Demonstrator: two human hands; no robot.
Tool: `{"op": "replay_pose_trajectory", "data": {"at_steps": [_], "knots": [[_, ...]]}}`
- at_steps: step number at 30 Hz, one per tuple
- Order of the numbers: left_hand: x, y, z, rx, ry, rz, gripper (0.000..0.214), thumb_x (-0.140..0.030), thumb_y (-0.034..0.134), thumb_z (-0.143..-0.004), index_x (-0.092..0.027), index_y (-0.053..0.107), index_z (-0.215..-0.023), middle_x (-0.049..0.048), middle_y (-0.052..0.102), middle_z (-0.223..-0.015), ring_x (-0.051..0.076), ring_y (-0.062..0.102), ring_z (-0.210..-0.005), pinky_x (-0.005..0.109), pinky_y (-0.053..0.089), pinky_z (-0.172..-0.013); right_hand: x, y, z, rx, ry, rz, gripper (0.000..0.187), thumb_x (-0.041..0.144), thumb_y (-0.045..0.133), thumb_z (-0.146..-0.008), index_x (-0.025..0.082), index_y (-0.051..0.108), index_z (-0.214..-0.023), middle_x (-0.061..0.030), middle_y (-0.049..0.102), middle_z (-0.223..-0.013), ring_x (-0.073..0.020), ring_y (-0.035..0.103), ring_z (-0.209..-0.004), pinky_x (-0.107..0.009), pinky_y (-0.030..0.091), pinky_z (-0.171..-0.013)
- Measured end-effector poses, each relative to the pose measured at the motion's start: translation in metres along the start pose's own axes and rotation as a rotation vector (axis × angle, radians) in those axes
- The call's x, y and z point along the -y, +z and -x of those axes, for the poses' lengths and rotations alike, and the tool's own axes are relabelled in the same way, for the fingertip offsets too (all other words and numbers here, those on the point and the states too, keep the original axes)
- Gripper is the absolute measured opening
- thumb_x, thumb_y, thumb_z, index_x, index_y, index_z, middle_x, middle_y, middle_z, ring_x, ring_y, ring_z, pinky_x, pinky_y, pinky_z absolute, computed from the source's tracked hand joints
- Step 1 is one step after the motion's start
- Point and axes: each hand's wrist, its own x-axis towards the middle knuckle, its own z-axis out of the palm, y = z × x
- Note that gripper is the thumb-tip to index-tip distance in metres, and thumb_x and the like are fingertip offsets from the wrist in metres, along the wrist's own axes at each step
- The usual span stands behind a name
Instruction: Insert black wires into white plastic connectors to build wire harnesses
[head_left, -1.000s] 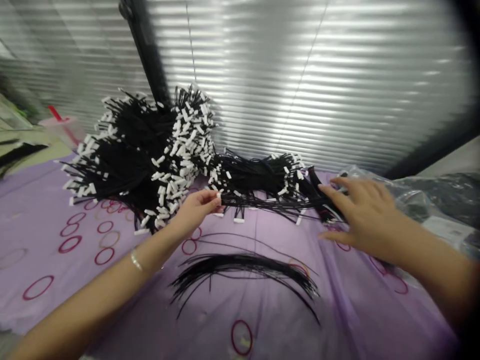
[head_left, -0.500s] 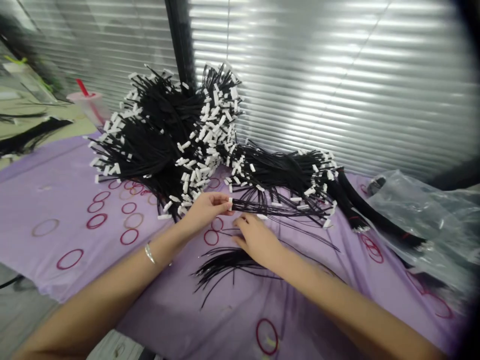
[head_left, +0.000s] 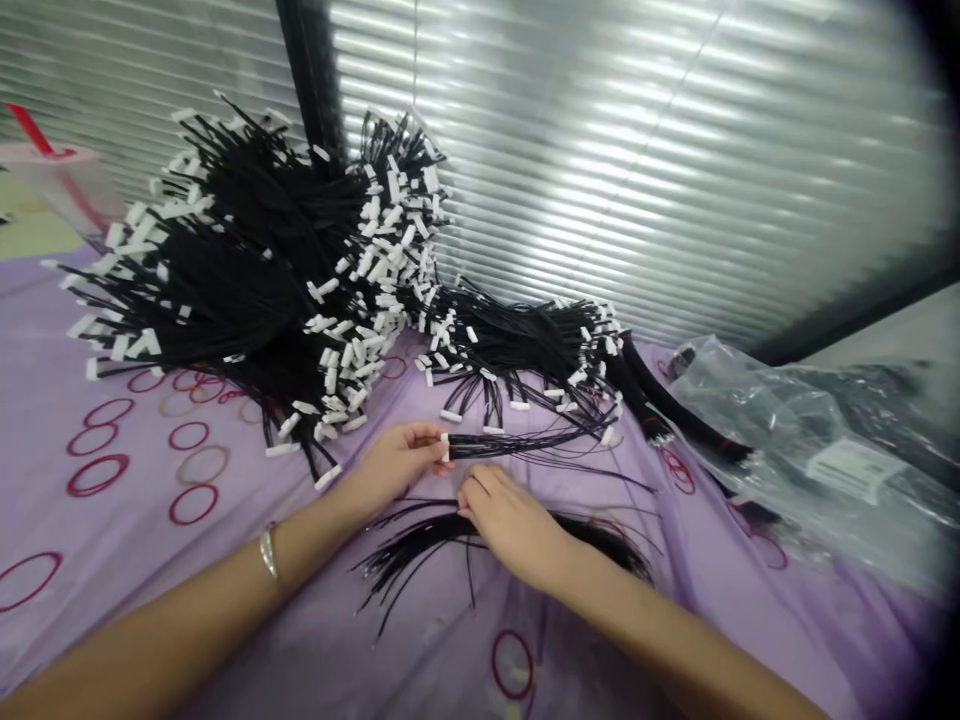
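My left hand [head_left: 401, 462] is closed round a white connector [head_left: 445, 447], pinched between thumb and fingers. Black wires [head_left: 517, 444] run from this connector off to the right, just above the cloth. Close by on the right, my right hand [head_left: 510, 520] has its fingers drawn together over a bundle of loose black wires [head_left: 409, 550] lying on the cloth. A thin black wire reaches its fingertips, which seem to pinch it; the hand covers the bundle's middle.
A large heap of black cables with white connectors [head_left: 247, 270] stands at the back left; a smaller pile [head_left: 517, 325] lies right of it. Rubber bands [head_left: 193, 504] are scattered over the purple cloth [head_left: 300, 640]. At right are sleeved cable bundles [head_left: 690, 405] and clear plastic bags [head_left: 810, 430]. A cup [head_left: 67, 185] stands far left.
The view has turned to the right. My right hand has moved down from near the connector to the loose wires, its fingers closing. My left hand keeps hold of the connector.
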Motion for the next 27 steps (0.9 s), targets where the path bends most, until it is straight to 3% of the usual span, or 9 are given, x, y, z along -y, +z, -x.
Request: {"op": "replay_pose_trajectory", "data": {"at_steps": [4, 8, 12, 17, 23, 27], "knots": [[0.006, 0.006, 0.005, 0.095, -0.020, -0.078, 0.022, -0.026, 0.068, -0.071, -0.010, 0.056, -0.081, 0.0008, 0.062, -0.067, 0.009, 0.055, -0.060, 0.023, 0.045, -0.063, -0.002, 0.000, 0.017, 0.030, -0.016, 0.019, 0.008, 0.014, 0.053, -0.088, 0.011, 0.060, -0.086, -0.0068, 0.059, -0.086, -0.0189, 0.054, -0.078, -0.032, 0.045, -0.071], [0.009, 0.018, 0.016, 0.141, -0.055, -0.101, 0.025, -0.028, 0.067, -0.073, -0.011, 0.056, -0.087, -0.0001, 0.061, -0.068, 0.011, 0.059, -0.065, 0.024, 0.048, -0.060, -0.007, -0.007, 0.037, -0.013, -0.096, -0.015, 0.004, 0.016, 0.059, -0.086, 0.013, 0.062, -0.086, -0.0042, 0.059, -0.087, -0.0174, 0.055, -0.081, -0.030, 0.046, -0.074], [0.012, 0.036, 0.024, 0.136, -0.176, 0.071, 0.030, -0.030, 0.071, -0.071, -0.012, 0.061, -0.093, 0.0016, 0.065, -0.078, 0.011, 0.064, -0.073, 0.023, 0.052, -0.069, -0.013, -0.024, 0.046, -0.135, 0.005, -0.182, 0.018, 0.013, 0.043, -0.093, 0.014, 0.061, -0.095, -0.0061, 0.061, -0.098, -0.0156, 0.055, -0.090, -0.029, 0.047, -0.080], [0.015, 0.040, 0.017, 0.035, -0.217, 0.212, 0.028, -0.026, 0.075, -0.068, -0.014, 0.066, -0.092, 0.0045, 0.069, -0.094, 0.012, 0.065, -0.088, 0.026, 0.052, -0.087, -0.024, -0.040, 0.030, -0.269, 0.167, -0.433, 0.022, 0.015, 0.038, -0.094, 0.014, 0.059, -0.100, -0.0068, 0.060, -0.095, -0.0151, 0.056, -0.090, -0.030, 0.046, -0.084], [0.010, 0.031, 0.008, -0.045, -0.272, 0.308, 0.020, -0.022, 0.074, -0.071, -0.014, 0.070, -0.088, 0.0047, 0.071, -0.096, 0.010, 0.065, -0.082, 0.022, 0.054, -0.082, -0.034, -0.028, 0.007, -0.327, 0.260, -0.619, 0.010, 0.011, 0.055, -0.080, 0.015, 0.062, -0.084, -0.0007, 0.060, -0.084, -0.0105, 0.054, -0.078, -0.022, 0.042, -0.071], [0.010, 0.030, 0.008, -0.054, -0.320, 0.300, 0.024, -0.021, 0.074, -0.071, -0.014, 0.069, -0.094, 0.0047, 0.071, -0.098, 0.010, 0.066, -0.083, 0.019, 0.055, -0.078, -0.038, -0.017, 0.004, -0.304, 0.296, -0.682, 0.009, 0.015, 0.055, -0.085, 0.015, 0.064, -0.082, 0.0007, 0.060, -0.078, -0.0071, 0.052, -0.071, -0.018, 0.038, -0.066]]}}
